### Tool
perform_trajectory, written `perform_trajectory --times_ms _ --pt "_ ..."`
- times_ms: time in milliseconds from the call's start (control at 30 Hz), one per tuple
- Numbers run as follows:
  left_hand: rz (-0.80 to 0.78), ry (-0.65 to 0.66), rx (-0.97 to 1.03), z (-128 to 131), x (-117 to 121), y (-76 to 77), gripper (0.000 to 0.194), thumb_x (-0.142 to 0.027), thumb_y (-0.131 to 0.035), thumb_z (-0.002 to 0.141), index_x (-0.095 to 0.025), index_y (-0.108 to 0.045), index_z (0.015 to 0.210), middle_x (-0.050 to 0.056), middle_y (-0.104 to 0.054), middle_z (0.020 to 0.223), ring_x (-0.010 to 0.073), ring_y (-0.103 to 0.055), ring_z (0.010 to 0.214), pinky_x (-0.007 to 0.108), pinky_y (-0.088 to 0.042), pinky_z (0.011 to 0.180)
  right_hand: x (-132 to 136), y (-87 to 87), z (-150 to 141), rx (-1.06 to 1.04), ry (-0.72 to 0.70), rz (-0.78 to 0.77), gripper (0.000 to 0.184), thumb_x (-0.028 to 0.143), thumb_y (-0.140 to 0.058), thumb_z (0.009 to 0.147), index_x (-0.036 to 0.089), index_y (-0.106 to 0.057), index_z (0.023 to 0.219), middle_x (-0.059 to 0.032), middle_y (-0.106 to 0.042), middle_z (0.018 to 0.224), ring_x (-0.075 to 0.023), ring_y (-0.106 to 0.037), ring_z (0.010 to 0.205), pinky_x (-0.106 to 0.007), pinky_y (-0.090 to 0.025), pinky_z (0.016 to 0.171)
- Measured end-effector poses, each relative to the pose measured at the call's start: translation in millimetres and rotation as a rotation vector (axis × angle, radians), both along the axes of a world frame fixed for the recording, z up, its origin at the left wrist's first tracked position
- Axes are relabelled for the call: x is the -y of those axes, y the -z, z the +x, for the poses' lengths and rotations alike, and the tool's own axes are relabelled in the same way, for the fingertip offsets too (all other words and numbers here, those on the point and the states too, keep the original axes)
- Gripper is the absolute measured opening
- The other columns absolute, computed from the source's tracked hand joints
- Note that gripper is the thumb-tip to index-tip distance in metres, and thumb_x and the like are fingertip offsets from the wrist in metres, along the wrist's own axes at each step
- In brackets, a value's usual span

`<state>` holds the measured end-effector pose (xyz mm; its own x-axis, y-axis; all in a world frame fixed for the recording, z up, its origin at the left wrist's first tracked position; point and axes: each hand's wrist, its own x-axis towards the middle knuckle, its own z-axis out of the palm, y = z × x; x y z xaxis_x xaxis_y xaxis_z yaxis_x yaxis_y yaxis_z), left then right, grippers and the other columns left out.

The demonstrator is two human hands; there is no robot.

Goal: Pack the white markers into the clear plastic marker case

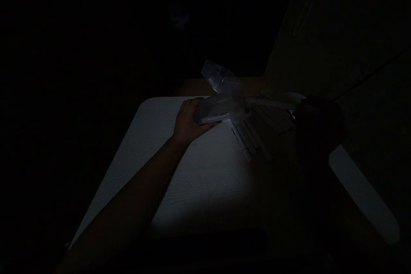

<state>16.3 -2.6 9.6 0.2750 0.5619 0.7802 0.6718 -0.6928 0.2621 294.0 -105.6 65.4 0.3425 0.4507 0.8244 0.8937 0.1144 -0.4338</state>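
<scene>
In very dim light, my left hand (186,122) is wrapped round the near-left end of a clear plastic case (213,106) lying on its side. A translucent flap or bag end (221,76) rises behind it. Pale sticks that look like markers (240,141) fan out from the case onto the table. My right hand (321,124) is a dark silhouette at the right, its fingers hidden in shadow. A long pale marker-like stick (276,103) runs from the case to this hand, apparently held in it. More sticks (272,120) lie between case and hand.
All this rests on a white table (205,171) with rounded corners. A brownish wooden edge (186,87) lies behind it. A wall (346,43) stands to the right, with a thin dark cable (369,76) across it. A dark bar-like shape (224,242) spans the near side.
</scene>
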Motion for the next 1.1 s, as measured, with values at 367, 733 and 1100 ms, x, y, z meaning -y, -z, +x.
perform_trajectory --times_ms 367,733,1100 --pt "-0.025 0.001 0.007 0.3 0.7 0.7 0.079 -0.066 -0.07 0.059 -0.021 -0.046 0.118 0.009 -0.059 0.108 0.0268 -0.058 0.101 0.04 -0.047 0.087 6.3 -7.8 -15.2 -0.174 -0.058 0.188 0.024 0.026 -0.062 0.077 0.01 -0.065 0.095 -0.0129 -0.063 0.096 -0.0207 -0.059 0.092 -0.039 -0.051 0.081" --pt "-0.021 0.004 -0.005 -0.6 0.3 0.0 0.079 -0.064 -0.071 0.058 -0.02 -0.047 0.118 0.009 -0.059 0.107 0.0263 -0.058 0.1 0.039 -0.048 0.086 2.2 -15.1 -23.2 -0.499 -0.222 0.284 0.015 0.02 -0.06 0.075 0.013 -0.051 0.085 -0.0096 -0.055 0.091 -0.0154 -0.059 0.074 -0.033 -0.055 0.057" --pt "-0.016 -0.01 -0.017 1.3 1.0 -1.0 0.079 -0.063 -0.072 0.058 -0.019 -0.047 0.118 0.009 -0.059 0.107 0.0266 -0.058 0.099 0.04 -0.049 0.086 9.0 -8.6 -25.0 -0.167 -0.218 0.231 0.016 0.024 -0.061 0.079 0.011 -0.064 0.089 -0.0081 -0.064 0.086 -0.0174 -0.062 0.082 -0.033 -0.053 0.072"
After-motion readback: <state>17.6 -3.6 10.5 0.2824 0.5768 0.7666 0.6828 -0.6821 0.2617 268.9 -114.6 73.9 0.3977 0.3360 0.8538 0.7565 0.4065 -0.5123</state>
